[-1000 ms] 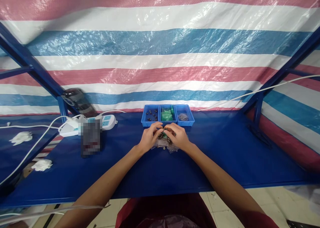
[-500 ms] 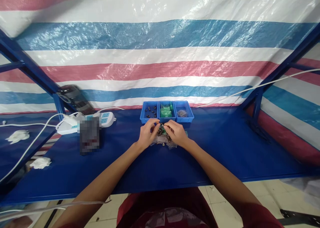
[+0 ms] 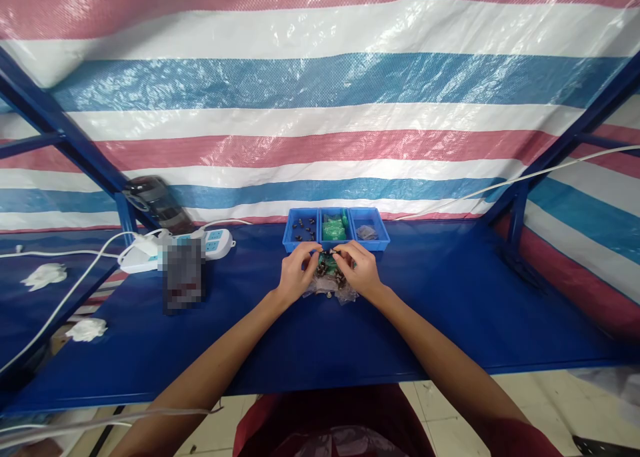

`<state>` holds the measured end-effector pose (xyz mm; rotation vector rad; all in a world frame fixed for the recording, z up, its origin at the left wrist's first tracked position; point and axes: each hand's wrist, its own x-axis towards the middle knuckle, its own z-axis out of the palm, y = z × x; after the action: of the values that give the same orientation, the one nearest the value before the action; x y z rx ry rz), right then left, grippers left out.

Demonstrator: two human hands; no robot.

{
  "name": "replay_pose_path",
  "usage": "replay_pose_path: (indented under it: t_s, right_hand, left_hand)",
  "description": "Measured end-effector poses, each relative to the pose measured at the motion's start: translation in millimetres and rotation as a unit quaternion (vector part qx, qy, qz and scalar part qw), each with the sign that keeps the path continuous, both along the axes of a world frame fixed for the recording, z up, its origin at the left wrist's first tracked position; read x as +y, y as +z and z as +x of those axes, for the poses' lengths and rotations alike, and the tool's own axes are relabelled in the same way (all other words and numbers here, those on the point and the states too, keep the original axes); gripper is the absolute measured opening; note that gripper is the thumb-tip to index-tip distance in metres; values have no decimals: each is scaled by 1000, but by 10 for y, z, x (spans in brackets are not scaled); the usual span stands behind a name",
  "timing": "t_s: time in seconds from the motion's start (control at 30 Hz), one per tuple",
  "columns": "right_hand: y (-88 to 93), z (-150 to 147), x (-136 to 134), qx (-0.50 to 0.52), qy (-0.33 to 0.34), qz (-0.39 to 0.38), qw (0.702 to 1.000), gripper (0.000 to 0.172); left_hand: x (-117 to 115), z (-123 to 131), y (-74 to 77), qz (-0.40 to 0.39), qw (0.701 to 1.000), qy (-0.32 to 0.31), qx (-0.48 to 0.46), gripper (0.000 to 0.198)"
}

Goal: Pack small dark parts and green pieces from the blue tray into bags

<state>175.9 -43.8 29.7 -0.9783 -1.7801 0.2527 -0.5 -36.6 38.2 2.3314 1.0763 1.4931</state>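
My left hand (image 3: pixel 296 273) and my right hand (image 3: pixel 361 270) are held close together over the table, thumbs and forefingers pinched. Between their fingertips is a small dark part (image 3: pixel 327 251), too small to name; both hands seem to grip it. Beneath the fingers lies a pile of small dark and metallic parts (image 3: pixel 323 267), with clear plastic bags (image 3: pixel 327 284) around its near side and some green among it. Just beyond the hands stand three joined blue bins: the left bin (image 3: pixel 295 245) has several small dark parts, the middle one green packets (image 3: pixel 334 228), the right one clear packets (image 3: pixel 367 232).
On the left of the blue table (image 3: pixel 440 297) are a white power strip (image 3: pixel 218 242) with cables and a blurred dark object (image 3: pixel 184 277). A dark bottle-like object (image 3: pixel 159 203) leans behind them. Crumpled white tissue (image 3: pixel 87 329) lies near the left edge. Striped sheeting (image 3: pixel 350 117) hangs behind.
The camera view has tilted a little, so everything sits slightly lower. My fingertips have drawn slightly apart, with the small dark part still between them.
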Motion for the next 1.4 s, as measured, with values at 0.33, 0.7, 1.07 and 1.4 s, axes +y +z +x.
replay_pose_path:
  t_s: [0.33, 0.7, 1.07, 1.4]
  right_hand:
    - [61, 27, -36, 6, -2, -1, 1000, 26]
    - [25, 2, -8, 28, 17, -1, 999, 21]
    - [-57, 20, 4, 68, 12, 17, 997, 24]
    - [-42, 24, 51, 23, -32, -14, 999, 21]
  left_hand:
    - [28, -14, -52, 39, 999, 13, 18, 14]
    - [-1, -9, -8, 34, 999, 30, 4, 18]
    - [-10, -12, 26, 31, 1000, 0, 1, 15]
    - [1, -8, 16, 22, 999, 15, 25, 14]
